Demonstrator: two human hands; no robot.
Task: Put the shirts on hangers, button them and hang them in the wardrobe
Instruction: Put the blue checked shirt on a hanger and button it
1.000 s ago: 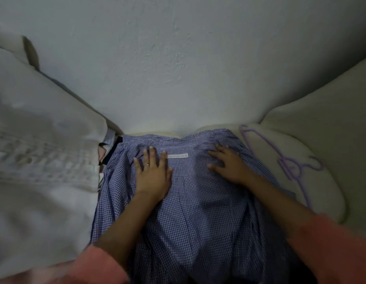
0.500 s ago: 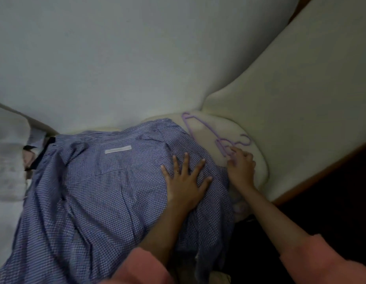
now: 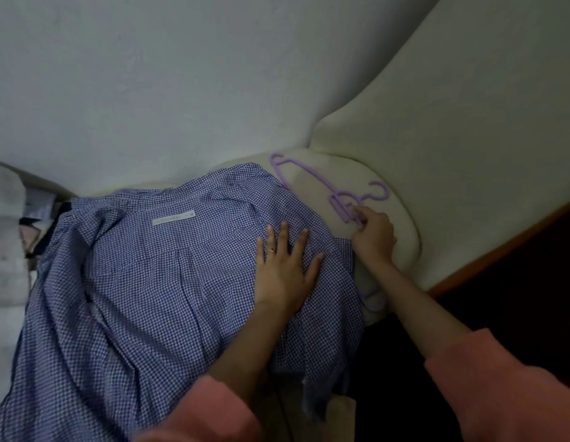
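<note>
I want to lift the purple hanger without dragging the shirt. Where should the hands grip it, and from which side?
Probably grip the purple hanger at its neck below the hook, where the right hand already pinches it, coming from the right. That part lies bare on the cream cushion; its near end lies beside the checked shirt.

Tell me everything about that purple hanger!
The purple hanger looks like thin plastic, pale lilac. It lies flat on a cream cushion, just right of the blue checked shirt. Its hook curls toward the right, with a small clip-like bar at the neck. The right hand pinches it near that neck. The lower arm runs under the hand and wrist, its end showing again by the shirt's edge.
</note>
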